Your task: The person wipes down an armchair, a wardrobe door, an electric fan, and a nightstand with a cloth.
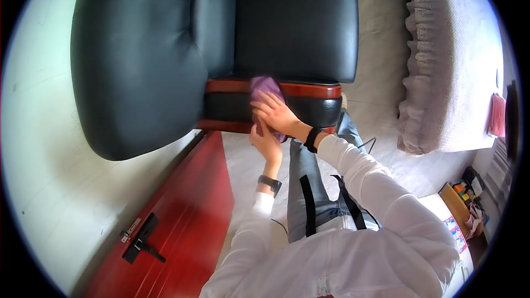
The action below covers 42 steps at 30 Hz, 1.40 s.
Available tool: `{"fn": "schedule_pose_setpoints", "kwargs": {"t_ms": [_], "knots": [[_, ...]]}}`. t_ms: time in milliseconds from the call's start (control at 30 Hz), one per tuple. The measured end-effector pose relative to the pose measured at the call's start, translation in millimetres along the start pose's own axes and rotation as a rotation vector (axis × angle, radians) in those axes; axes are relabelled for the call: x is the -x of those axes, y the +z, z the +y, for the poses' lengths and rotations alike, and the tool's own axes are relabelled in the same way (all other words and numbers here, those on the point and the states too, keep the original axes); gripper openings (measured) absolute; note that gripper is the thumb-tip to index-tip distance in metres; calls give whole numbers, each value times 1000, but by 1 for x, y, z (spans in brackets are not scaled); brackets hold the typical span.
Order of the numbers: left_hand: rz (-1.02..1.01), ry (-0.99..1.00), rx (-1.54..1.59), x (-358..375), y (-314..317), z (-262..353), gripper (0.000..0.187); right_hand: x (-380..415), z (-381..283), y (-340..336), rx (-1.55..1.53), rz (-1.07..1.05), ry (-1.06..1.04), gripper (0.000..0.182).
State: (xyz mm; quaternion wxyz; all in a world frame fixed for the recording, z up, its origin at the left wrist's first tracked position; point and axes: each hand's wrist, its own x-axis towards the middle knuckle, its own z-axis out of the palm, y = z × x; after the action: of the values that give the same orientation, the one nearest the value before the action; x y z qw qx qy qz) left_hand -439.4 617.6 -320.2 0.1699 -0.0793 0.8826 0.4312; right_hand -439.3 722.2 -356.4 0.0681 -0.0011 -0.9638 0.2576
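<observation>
A purple cloth (265, 85) lies over the side of a black leather armchair (298, 22), across the armrest's reddish-brown wooden trim (314, 90) and black padded panel (226, 107). My right hand (276, 116) is on top of the cloth, pressing it against the armrest with its fingers around it. Just below, my left hand (266, 142) grips the cloth's lower part, its thumb and fingers pointing up toward the panel. The two hands are close together, and the right one partly covers the cloth. Each wrist wears a black band.
A red door (187, 204) with a black handle (144, 243) stands at lower left, near the chair back. On the right is a bed or sofa with a frilled pale cover (441, 77). A box of small items (469, 198) sits at lower right. Pale floor (381, 38) lies between the furniture.
</observation>
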Motion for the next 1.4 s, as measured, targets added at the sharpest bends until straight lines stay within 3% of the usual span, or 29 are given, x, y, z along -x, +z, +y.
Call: {"fn": "schedule_pose_setpoints", "kwargs": {"t_ms": [67, 200, 233, 300, 400, 467, 533, 567, 633, 800, 933, 1033, 1067, 1167, 1400], "knots": [[144, 75, 9, 15, 14, 12, 41, 9, 5, -11, -79, -19, 1, 30], [-27, 94, 125, 49, 38, 2, 41, 58, 29, -34, -110, -19, -2, 29], [-16, 188, 62, 59, 48, -8, 42, 75, 36, -41, -95, -8, -9, 28], [-169, 194, -36, 79, 64, -23, 37, 107, 50, -54, -101, 31, 35, 28], [-238, 636, -303, 114, 88, -35, 27, 155, 72, -71, -40, 33, 117, 33], [-332, 864, -563, 136, 106, -33, 36, 189, 95, -79, 10, -50, 151, 32], [-470, 1000, -781, 161, 141, -48, 61, 246, 128, -72, -136, -234, 392, 21], [-563, 1032, -768, 175, 157, -47, 58, 268, 146, -82, -214, -473, 501, 22], [-657, 1053, -713, 201, 191, -35, 59, 310, 165, -110, -210, -437, 626, 23], [-682, 681, -386, 262, 265, 47, 64, 350, 226, -211, -203, -328, 767, 30], [-540, 784, -443, 263, 299, 84, 63, 345, 259, -248, -137, -241, 696, 30], [-636, 747, -382, 230, 305, 95, 59, 321, 264, -259, -101, -105, 615, 30], [-643, 740, -235, 216, 307, 96, 52, 311, 264, -263, -38, -142, 575, 31], [-831, 480, -287, 176, 291, 99, 49, 273, 252, -286, 5, -238, 538, 34], [-891, 301, -20, 107, 320, 115, 55, 187, 321, -309, 13, -601, 310, 36]]}}
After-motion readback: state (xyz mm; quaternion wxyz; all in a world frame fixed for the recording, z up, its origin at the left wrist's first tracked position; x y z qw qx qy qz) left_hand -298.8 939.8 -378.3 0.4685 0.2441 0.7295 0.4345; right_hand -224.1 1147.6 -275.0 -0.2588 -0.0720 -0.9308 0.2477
